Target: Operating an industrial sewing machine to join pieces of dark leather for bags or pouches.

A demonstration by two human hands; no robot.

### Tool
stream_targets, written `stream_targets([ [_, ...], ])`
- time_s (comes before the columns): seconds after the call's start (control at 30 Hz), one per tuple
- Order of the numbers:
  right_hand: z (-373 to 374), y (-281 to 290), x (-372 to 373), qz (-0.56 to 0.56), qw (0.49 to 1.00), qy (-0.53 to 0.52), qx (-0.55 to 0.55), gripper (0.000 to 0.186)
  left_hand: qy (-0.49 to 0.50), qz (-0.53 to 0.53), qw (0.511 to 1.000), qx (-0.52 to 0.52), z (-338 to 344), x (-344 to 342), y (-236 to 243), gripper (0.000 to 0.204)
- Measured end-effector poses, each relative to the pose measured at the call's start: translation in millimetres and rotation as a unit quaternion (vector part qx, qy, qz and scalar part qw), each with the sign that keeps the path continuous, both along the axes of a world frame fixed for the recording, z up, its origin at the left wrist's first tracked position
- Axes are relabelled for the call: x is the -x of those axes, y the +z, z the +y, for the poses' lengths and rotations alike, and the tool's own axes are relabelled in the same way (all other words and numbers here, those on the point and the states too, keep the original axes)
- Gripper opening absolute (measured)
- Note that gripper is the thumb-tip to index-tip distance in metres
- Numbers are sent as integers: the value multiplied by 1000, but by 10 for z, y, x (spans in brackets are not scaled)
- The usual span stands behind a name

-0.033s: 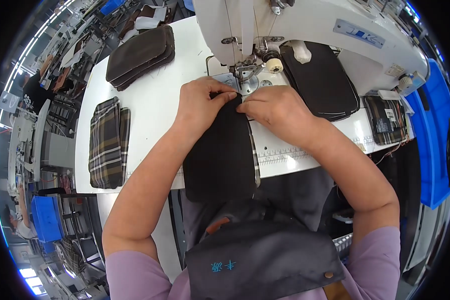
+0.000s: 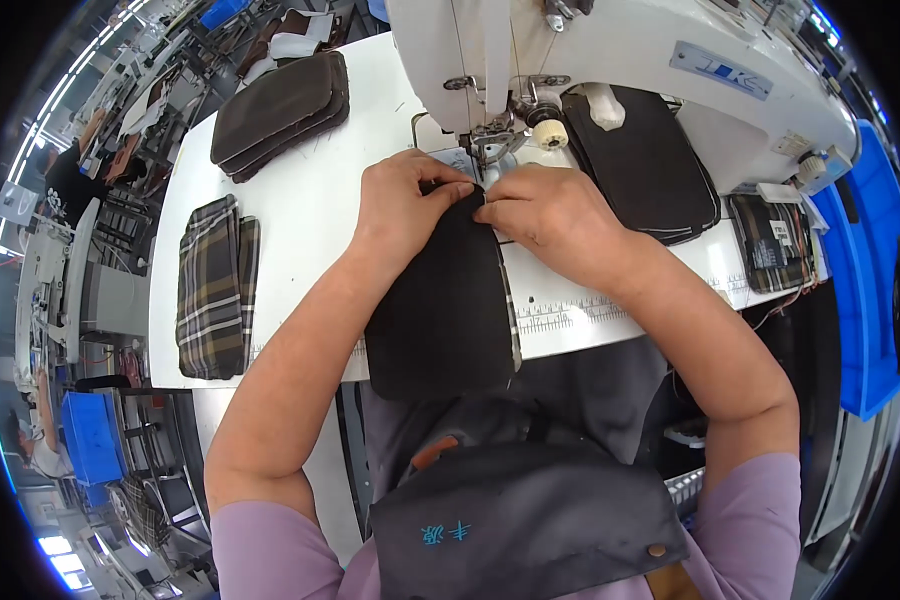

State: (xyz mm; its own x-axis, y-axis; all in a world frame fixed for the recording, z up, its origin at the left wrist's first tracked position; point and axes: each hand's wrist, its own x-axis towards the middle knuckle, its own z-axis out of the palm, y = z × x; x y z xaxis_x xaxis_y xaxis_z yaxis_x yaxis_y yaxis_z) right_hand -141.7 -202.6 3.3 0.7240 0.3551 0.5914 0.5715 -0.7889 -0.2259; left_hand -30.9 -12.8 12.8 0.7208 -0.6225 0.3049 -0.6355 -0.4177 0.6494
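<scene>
A black fabric panel with a strip of plaid along its right edge lies on the white table and hangs over the front edge toward me. My left hand pinches its far end, thumb and forefinger together. From the other side my right hand grips the panel's far right corner with closed fingers. Both hands are just in front of the needle area of a white sewing machine. The fingertips hide the corner itself.
Dark brown padded pieces are stacked at the back left, with folded plaid pieces nearer. Black panels lie under the machine arm. More plaid pieces sit at the right table end, beside a blue bin.
Almost nothing differs. The panel's near edge is very slightly farther from me, and both hands keep their pinch at its far end.
</scene>
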Motion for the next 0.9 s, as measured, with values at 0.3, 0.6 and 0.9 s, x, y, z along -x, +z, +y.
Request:
stream_targets([
  [0.3,-55,-91,-101,-10,995,-77,67,10,-3,12,1000,27,-112,-244,-125,12],
  [0.6,-42,-110,-142,32,984,-162,73,15,4,-7,998,59,-242,-430,-189,19],
  [0.9,-18,-115,-152,-5,989,-145,43,12,-18,1,996,91,-264,-472,-258,20],
])
